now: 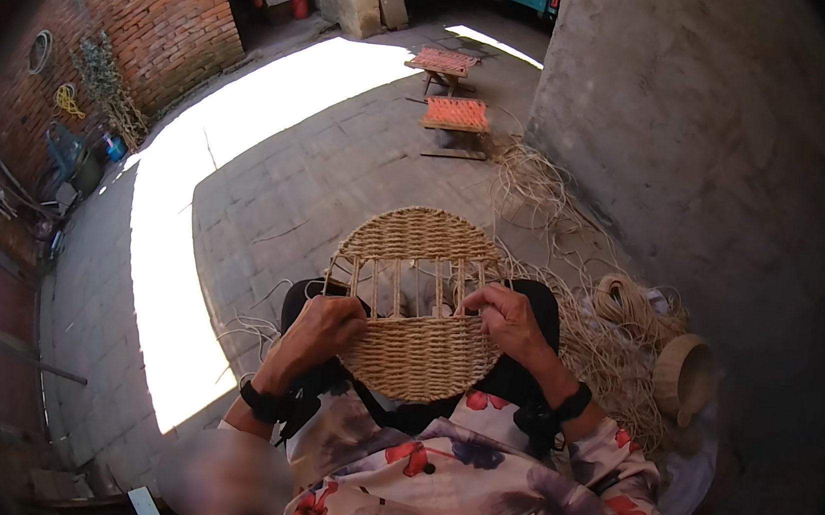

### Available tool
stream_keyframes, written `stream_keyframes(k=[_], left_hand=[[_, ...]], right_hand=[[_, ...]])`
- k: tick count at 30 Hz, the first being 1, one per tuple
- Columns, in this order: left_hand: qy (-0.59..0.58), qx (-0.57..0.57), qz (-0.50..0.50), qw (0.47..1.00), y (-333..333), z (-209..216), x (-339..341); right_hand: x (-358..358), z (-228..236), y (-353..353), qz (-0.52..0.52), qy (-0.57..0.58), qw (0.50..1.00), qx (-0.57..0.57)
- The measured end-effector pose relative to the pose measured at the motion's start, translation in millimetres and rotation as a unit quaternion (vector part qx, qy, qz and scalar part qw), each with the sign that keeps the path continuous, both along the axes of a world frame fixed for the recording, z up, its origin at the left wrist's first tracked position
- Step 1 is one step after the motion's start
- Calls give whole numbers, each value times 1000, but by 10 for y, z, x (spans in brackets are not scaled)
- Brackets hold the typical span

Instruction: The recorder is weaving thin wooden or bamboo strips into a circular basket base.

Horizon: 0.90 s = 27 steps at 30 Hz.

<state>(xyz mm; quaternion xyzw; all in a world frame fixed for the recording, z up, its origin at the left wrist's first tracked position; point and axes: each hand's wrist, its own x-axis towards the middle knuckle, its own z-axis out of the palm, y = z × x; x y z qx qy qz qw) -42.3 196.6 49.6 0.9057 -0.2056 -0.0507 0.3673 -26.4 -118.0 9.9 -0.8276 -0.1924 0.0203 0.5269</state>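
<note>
A round straw-coloured woven panel (417, 357) rests on my lap. Its top and bottom parts are densely woven from twisted cord, while bare upright strands cross a gap in the middle. My left hand (330, 327) is closed on the panel's left edge, where the gap meets the lower weave. At the right edge, my right hand (506, 320) has its fingers bent and pinched at the same height. Whether a loose cord lies between those fingers is too small to tell. To my right, a tangle of pale cord (611, 374) lies close to my leg.
A coil of cord (626, 302) and a round woven basket (684, 379) sit at the right. More loose cord (531, 185) trails along the grey wall (707, 138). Two low stools (456, 114) with red-orange woven seats stand ahead. A brick wall (156, 19) is at far left.
</note>
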Motion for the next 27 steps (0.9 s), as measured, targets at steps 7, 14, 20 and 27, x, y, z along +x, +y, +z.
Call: stream_keyframes(k=[7,14,20,27], left_hand=[[-4,5,-8,1000,22,26,-7],[-51,17,-20,998,-65,132,17],[-50,-104,-9,993,-255,100,108],[-60,76,-44,994,-400,-123,261]], right_hand=[[-113,36,193,-25,-156,980,-122],[-85,63,954,118,-118,986,24],[-244,117,883,-71,-116,990,-36],[-215,99,811,-113,-150,971,-146]])
